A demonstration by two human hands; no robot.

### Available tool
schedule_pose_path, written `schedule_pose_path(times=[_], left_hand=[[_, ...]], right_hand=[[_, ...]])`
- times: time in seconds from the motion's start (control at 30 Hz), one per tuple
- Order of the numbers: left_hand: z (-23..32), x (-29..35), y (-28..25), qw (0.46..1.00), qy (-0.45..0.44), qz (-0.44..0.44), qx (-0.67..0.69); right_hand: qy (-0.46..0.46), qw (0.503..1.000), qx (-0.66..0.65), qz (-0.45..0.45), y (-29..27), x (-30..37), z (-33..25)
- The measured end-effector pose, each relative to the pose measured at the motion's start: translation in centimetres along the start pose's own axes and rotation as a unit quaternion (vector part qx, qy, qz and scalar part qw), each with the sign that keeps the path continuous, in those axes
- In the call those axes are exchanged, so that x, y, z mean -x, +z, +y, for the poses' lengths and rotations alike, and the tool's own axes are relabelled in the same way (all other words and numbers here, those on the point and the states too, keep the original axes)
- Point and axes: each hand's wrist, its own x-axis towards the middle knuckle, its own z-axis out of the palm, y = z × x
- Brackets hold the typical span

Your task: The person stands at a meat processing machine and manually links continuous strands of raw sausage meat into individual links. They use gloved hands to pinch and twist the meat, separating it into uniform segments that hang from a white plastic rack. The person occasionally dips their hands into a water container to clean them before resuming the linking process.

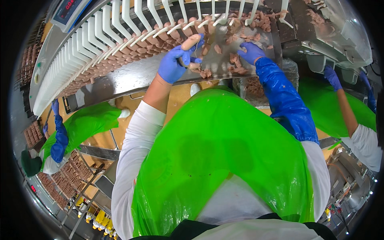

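White cloth (256,231) bulged at the lower edge of my view, and beyond it my green apron (224,152) filled the middle. Past that lay the steel table (128,73), where my gloved hands worked. My left hand (175,62) was closed, its fingers wrapped round a sausage (192,41) whose end poked up above my knuckles, over the table; a second one showed below my fingers. My right hand (252,53) was low over the table, fingers loosely bent; I could not tell whether their tips had hold of anything. Meat scraps (238,69) lay just beside it, and a row of sausages (150,43) sat beneath the white hooks (68,54) to the left.

Too hard a squeeze, I judged, could split the casing and add to the mess. Too loose a grip on a wet skin could let the sausage slip and roll off the near edge onto the floor (178,94). A careless sweep of my blue sleeve (282,94) might drag scraps over the rim, past the bin (291,69). Lifting near the hooks, I could have snagged a link or my glove.
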Motion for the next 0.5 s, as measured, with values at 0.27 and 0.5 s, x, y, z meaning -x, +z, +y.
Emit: schedule_pose_path(times=[0.27, 0.5], left_hand=[[2.4, 2.0, -1.3, 0.949, 0.089, -0.153, 0.261], [4.5, 3.3, -0.2, 0.931, 0.127, -0.149, 0.308]], right_hand=[[-0.219, 0.907, -0.354, -0.053, -0.4, 4.8, -13.1], [-0.049, 0.733, -0.633, -0.244, -2.1, 5.9, -18.4]])
